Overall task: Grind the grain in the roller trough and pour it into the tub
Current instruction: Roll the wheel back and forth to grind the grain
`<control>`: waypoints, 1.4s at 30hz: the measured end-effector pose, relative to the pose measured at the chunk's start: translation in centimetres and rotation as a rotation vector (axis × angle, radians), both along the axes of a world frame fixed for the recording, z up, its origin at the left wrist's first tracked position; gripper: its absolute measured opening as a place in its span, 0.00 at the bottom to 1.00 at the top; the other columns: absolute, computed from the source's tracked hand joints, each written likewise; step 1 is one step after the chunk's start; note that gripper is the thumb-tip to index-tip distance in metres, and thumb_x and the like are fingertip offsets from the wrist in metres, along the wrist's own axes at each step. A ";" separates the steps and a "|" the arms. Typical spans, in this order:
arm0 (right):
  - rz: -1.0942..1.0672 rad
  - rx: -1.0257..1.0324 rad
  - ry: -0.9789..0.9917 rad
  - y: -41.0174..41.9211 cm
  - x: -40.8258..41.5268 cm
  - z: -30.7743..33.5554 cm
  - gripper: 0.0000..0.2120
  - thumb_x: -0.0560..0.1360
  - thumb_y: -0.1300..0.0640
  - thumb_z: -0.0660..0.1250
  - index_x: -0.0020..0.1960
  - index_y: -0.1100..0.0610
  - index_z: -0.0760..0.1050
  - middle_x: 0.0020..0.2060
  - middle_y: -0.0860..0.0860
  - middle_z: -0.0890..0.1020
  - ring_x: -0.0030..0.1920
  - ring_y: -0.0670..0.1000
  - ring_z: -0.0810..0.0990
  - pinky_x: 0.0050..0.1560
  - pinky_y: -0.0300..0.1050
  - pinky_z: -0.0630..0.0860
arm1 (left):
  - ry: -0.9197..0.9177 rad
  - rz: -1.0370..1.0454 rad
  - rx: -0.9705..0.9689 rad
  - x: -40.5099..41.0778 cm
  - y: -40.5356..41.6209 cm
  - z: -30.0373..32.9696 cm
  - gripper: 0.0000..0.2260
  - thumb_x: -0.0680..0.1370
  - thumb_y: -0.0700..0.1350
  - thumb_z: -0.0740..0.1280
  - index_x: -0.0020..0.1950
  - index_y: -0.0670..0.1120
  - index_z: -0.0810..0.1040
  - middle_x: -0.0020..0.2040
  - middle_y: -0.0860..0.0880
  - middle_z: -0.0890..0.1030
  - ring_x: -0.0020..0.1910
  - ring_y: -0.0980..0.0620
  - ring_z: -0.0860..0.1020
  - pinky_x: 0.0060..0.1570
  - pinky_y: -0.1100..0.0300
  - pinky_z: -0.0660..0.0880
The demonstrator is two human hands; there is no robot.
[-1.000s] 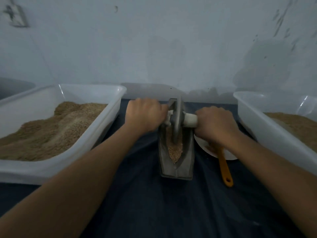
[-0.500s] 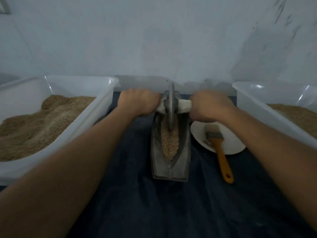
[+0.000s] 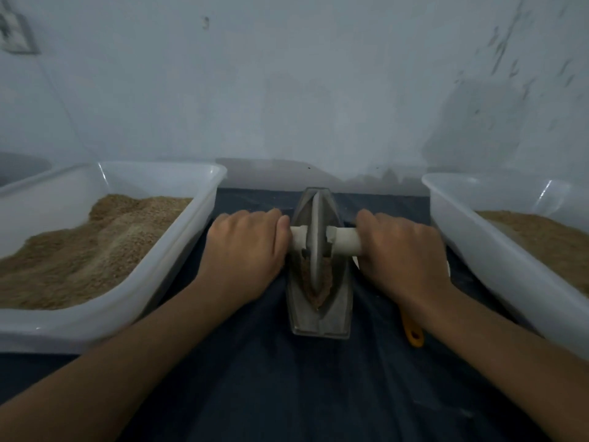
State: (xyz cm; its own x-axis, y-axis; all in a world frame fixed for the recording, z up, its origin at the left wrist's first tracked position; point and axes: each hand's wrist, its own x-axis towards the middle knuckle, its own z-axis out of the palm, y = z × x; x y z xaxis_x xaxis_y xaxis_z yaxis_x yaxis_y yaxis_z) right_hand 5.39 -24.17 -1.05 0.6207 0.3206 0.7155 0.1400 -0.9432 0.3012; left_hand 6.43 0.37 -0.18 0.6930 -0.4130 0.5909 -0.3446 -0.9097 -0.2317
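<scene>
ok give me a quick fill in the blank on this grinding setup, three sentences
1. Both hands grip the white ____ of the roller wheel.
2. The grain being ground lies in the metal ____.
3. The orange brush handle lies on the dark cloth, partly hidden by the ____ forearm.

Missing words: handle; trough; right

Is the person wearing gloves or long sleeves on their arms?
No. The left hand and right hand are both bare, with no gloves, rings or watch showing. Both forearms are bare too; no sleeve reaches into view.
</scene>
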 end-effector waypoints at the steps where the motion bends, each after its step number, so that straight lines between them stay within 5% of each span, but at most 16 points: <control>1: 0.023 -0.002 -0.019 -0.1 0.1 0.0 0.14 0.66 0.56 0.74 0.40 0.54 0.68 0.28 0.51 0.73 0.24 0.54 0.69 0.27 0.40 0.57 | 0.002 0.006 -0.016 0.1 0.2 -0.2 0.15 0.85 0.51 0.46 0.44 0.52 0.67 0.37 0.54 0.72 0.35 0.50 0.71 0.39 0.50 0.72; 4: 0.025 -0.015 0.021 -0.2 1.9 0.4 0.13 0.66 0.53 0.74 0.38 0.51 0.68 0.26 0.49 0.70 0.24 0.53 0.68 0.28 0.39 0.57 | -0.042 0.001 0.077 0.9 -0.1 -0.7 0.12 0.84 0.45 0.53 0.43 0.47 0.71 0.35 0.49 0.74 0.32 0.46 0.73 0.32 0.53 0.74; 7: -0.073 -0.013 0.292 -0.6 5.7 1.9 0.11 0.67 0.46 0.71 0.36 0.47 0.69 0.28 0.44 0.68 0.26 0.49 0.65 0.29 0.40 0.56 | -0.094 0.064 0.147 3.7 -1.4 0.7 0.09 0.79 0.39 0.63 0.38 0.44 0.74 0.31 0.44 0.76 0.28 0.44 0.75 0.28 0.56 0.72; 11: -0.104 0.124 0.799 -1.2 10.7 3.7 0.07 0.70 0.48 0.73 0.40 0.49 0.76 0.36 0.48 0.80 0.33 0.49 0.77 0.30 0.42 0.67 | 0.352 0.174 0.015 9.9 -3.6 4.0 0.20 0.83 0.52 0.51 0.59 0.46 0.79 0.60 0.41 0.81 0.57 0.39 0.79 0.47 0.50 0.67; 15: -0.064 0.182 0.881 -1.6 11.6 3.7 0.08 0.71 0.52 0.74 0.40 0.52 0.76 0.37 0.50 0.80 0.35 0.50 0.79 0.31 0.43 0.68 | 0.379 0.188 0.058 12.2 -4.6 4.9 0.24 0.82 0.55 0.47 0.61 0.47 0.79 0.65 0.42 0.79 0.59 0.40 0.78 0.49 0.49 0.65; 18: -0.102 0.174 0.759 -1.2 9.3 3.3 0.07 0.70 0.49 0.72 0.39 0.48 0.74 0.36 0.48 0.79 0.33 0.49 0.76 0.30 0.42 0.67 | 0.211 0.134 0.172 9.4 -3.7 4.0 0.17 0.83 0.49 0.50 0.56 0.48 0.78 0.57 0.43 0.82 0.53 0.40 0.80 0.42 0.50 0.66; 23: -0.059 -0.073 0.126 0.5 2.0 1.6 0.11 0.67 0.56 0.73 0.39 0.52 0.70 0.26 0.48 0.67 0.24 0.52 0.64 0.28 0.41 0.55 | 0.016 -0.004 0.020 1.9 -0.3 -0.6 0.09 0.82 0.47 0.54 0.47 0.48 0.71 0.40 0.47 0.78 0.35 0.44 0.76 0.34 0.52 0.72; 27: 0.041 -0.054 -0.029 0.1 -0.2 1.0 0.07 0.70 0.61 0.68 0.40 0.56 0.69 0.28 0.53 0.73 0.25 0.52 0.63 0.27 0.40 0.56 | -0.046 -0.033 -0.202 -0.2 -0.4 -1.2 0.14 0.84 0.50 0.48 0.42 0.51 0.66 0.36 0.53 0.70 0.34 0.49 0.69 0.39 0.48 0.68; 30: 0.035 -0.043 -0.030 0.0 0.7 0.7 0.09 0.69 0.60 0.69 0.39 0.54 0.68 0.26 0.52 0.71 0.25 0.52 0.62 0.28 0.40 0.56 | -0.085 -0.065 -0.156 0.7 -0.1 -1.5 0.13 0.85 0.49 0.50 0.43 0.50 0.68 0.35 0.53 0.70 0.32 0.48 0.69 0.35 0.50 0.67; 33: -0.037 -0.047 0.161 -0.3 4.0 1.5 0.13 0.67 0.54 0.71 0.38 0.50 0.66 0.27 0.48 0.67 0.26 0.53 0.64 0.29 0.39 0.52 | -0.118 0.073 0.091 2.8 -0.5 -0.8 0.11 0.83 0.43 0.55 0.45 0.46 0.74 0.33 0.48 0.74 0.29 0.46 0.72 0.28 0.56 0.65; 35: -0.076 -0.002 0.439 -0.6 7.0 2.6 0.09 0.69 0.49 0.71 0.40 0.48 0.71 0.31 0.46 0.73 0.29 0.49 0.71 0.28 0.40 0.58 | -0.141 0.155 0.213 4.7 -1.6 0.8 0.10 0.81 0.41 0.60 0.42 0.46 0.77 0.33 0.46 0.78 0.30 0.45 0.76 0.28 0.58 0.69; 39: -0.091 0.155 0.860 -1.4 11.3 3.9 0.09 0.71 0.49 0.75 0.43 0.50 0.76 0.38 0.49 0.81 0.36 0.49 0.78 0.31 0.42 0.68 | 0.219 0.161 0.169 10.7 -4.1 4.2 0.18 0.83 0.46 0.51 0.60 0.45 0.79 0.60 0.41 0.80 0.57 0.37 0.79 0.45 0.50 0.67; 42: -0.090 0.214 0.891 -1.5 11.6 3.6 0.08 0.71 0.50 0.74 0.43 0.51 0.77 0.40 0.51 0.82 0.38 0.51 0.80 0.33 0.44 0.72 | 0.201 0.190 0.175 11.4 -4.9 4.7 0.20 0.83 0.47 0.50 0.60 0.45 0.80 0.61 0.42 0.81 0.58 0.38 0.79 0.46 0.50 0.66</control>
